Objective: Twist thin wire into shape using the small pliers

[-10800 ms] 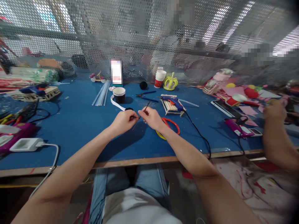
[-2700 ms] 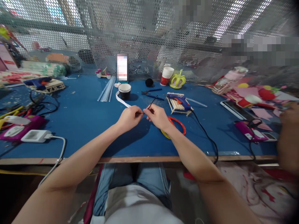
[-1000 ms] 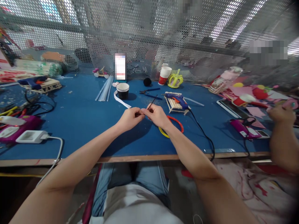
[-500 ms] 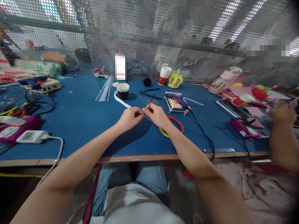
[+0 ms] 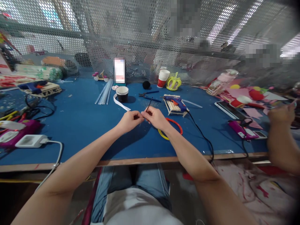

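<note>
My left hand (image 5: 131, 121) and my right hand (image 5: 155, 117) meet at the fingertips above the blue table, both pinched closed. A thin black strip (image 5: 149, 104) sticks up from between the right thumb and forefinger; its lower end is hidden by the fingers. What the left fingertips pinch is too small to make out. Just beyond the left hand, a white ribbon (image 5: 120, 105) curls beside a black cup with a white inside (image 5: 122, 94). Dark-handled pliers (image 5: 150, 93) lie open behind the right hand. Red and yellow rings (image 5: 174, 120) lie partly beneath the right forearm.
A blue glue gun (image 5: 176, 101) rests on a small wooden stand, its cable running to the table edge. Clear glue sticks (image 5: 104, 92), a lit phone (image 5: 119, 71) and stacked paper cups (image 5: 163, 78) stand farther back. At right, another person's arm (image 5: 281, 134) reaches over craft pieces.
The view has shifted slightly, so the things on the table appear a little lower and to the left. Both hands stay pinched together, with the black strip still in the right one.
</note>
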Motion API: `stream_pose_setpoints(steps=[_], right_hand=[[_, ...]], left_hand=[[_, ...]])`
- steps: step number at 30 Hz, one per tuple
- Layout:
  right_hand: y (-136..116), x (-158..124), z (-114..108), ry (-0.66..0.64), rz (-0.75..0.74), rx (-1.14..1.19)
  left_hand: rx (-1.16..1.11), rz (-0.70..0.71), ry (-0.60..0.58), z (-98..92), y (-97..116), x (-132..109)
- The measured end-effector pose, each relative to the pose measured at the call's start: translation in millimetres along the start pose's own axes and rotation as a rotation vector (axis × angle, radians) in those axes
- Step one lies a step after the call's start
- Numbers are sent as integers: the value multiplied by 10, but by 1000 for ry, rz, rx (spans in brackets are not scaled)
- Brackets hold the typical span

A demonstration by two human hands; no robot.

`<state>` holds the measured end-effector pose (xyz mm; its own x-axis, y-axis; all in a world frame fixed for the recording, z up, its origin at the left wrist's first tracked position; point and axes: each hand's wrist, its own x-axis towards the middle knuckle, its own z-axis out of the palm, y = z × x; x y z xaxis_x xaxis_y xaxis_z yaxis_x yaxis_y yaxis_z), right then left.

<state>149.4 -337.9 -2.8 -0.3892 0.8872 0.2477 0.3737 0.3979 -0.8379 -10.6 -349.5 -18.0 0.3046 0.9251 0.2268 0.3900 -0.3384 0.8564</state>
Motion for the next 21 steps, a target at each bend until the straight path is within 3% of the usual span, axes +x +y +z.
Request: stream_pose_setpoints(steps=[9, 11, 16, 21], right_hand=[[6, 21, 56, 157, -8, -210], [9, 19, 50, 140, -14, -176], [0, -3, 7, -59, -32, 77], [-18, -5, -24, 0, -10, -20]], left_hand=[[129, 49, 73, 22, 9, -18], [89, 36, 48, 13, 12, -15], [-78, -28, -51, -28, 50, -11], [-47, 12, -111, -98, 67, -3]])
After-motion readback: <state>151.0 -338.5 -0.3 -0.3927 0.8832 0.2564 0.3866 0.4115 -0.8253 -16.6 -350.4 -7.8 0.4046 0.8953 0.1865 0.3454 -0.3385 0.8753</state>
